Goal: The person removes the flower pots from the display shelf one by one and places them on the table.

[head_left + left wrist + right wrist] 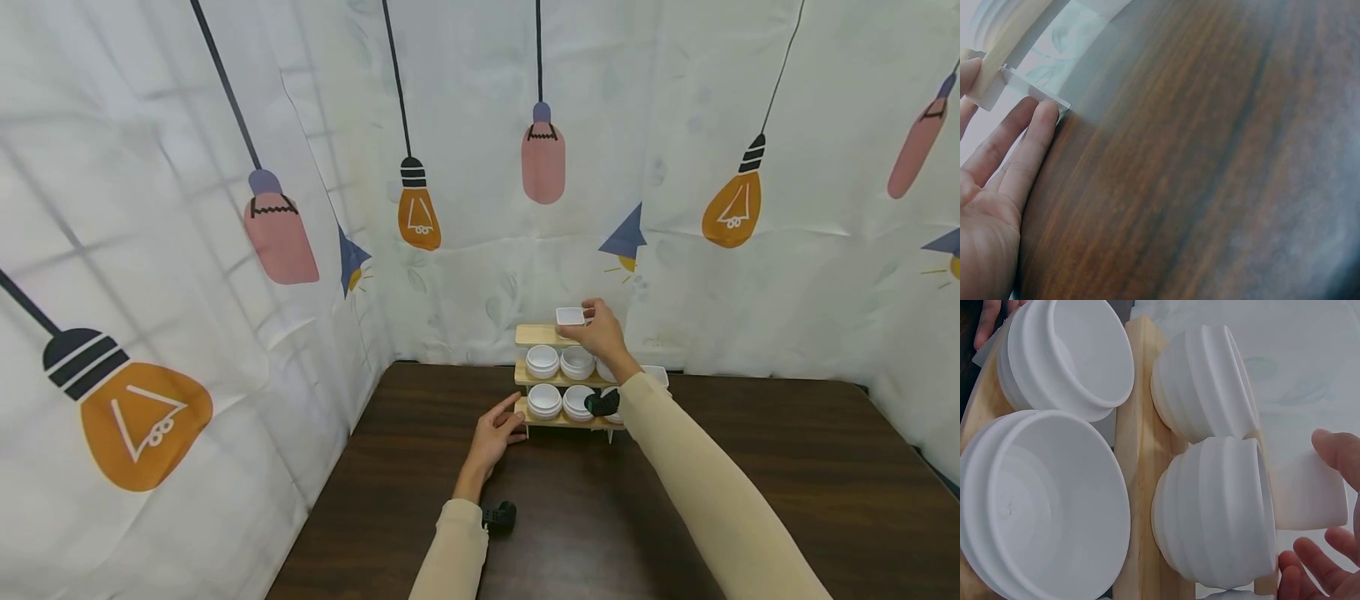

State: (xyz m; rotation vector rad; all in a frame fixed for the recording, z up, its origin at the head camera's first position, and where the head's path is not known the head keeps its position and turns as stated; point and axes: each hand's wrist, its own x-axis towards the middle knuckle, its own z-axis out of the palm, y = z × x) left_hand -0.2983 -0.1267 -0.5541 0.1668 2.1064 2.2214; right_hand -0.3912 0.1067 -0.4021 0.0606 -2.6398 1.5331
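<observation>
A tiered wooden stand (536,335) with clear side supports stands on the table, near the wall cloth. My right hand (603,333) pinches a small white square bowl (570,317) at the top tier; in the right wrist view the thumb lies against the bowl's side (1310,494). At the stand's lower left end, my left hand (491,435) touches the bottom board and the clear support (1038,90) with extended fingers (1038,134). White round ribbed bowls (543,402) line the bottom tier, and more round bowls (542,362) the middle one. My right forearm hides part of both rows.
Another white square-rimmed bowl (656,375) shows at the stand's right, partly behind my sleeve. The dark wooden table (750,442) extends to both sides and forward. White cloth (465,283) printed with lamps hangs behind and at the left.
</observation>
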